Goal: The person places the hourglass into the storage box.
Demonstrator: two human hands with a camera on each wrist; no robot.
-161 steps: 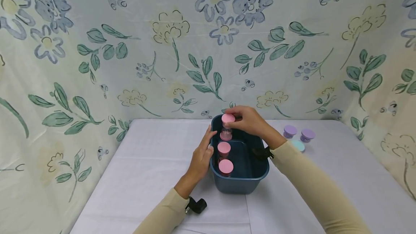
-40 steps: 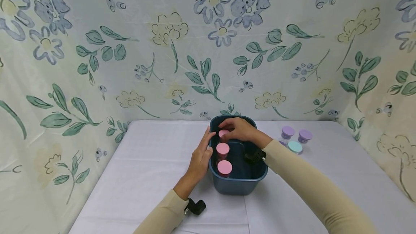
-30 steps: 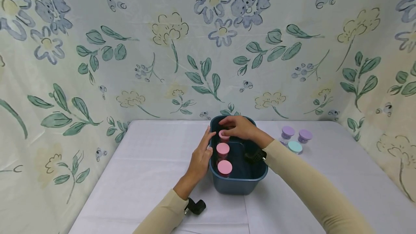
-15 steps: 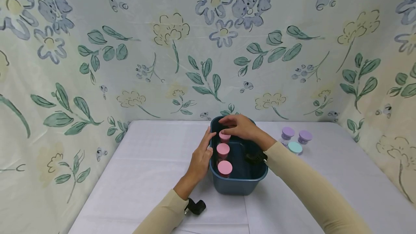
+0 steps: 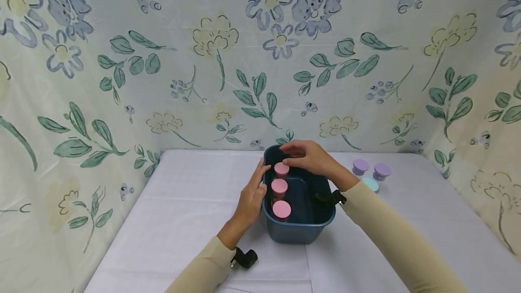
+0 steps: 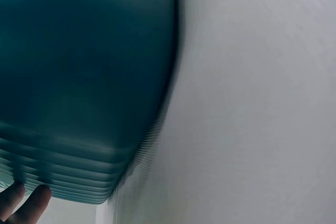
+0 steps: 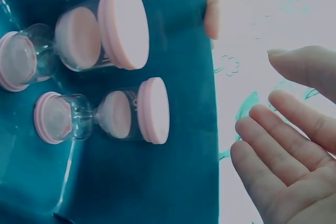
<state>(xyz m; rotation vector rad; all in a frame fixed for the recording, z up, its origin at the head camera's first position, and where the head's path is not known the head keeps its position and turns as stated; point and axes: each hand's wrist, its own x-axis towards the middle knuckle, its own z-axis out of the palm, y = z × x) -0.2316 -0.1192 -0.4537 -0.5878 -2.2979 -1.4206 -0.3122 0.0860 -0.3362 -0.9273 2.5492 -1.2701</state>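
Note:
Three pink-capped sand timers stand in a row along the left side of a dark blue bin (image 5: 303,234): a near one (image 5: 281,210), a middle one (image 5: 279,187) and a far one (image 5: 281,169). My right hand (image 5: 307,157) is over the bin's far end, thumb close to the far timer's cap. In the right wrist view its fingers (image 7: 273,166) are spread and hold nothing, and clear glass bulbs show on the timers (image 7: 126,24). My left hand (image 5: 250,198) rests with extended fingers against the bin's left side; in the left wrist view two fingertips (image 6: 37,203) meet the ribbed wall.
To the right of the bin, two purple-capped timers (image 5: 381,171) and a light-blue-capped one (image 5: 370,185) stand on the white-covered table (image 5: 195,202), partly behind my right forearm. A flowered cloth (image 5: 183,58) hangs behind the table.
My right hand lowered the third pink sand timer into the bin's far left, let it go, then rose and shifted right. My left hand stayed at the bin's side.

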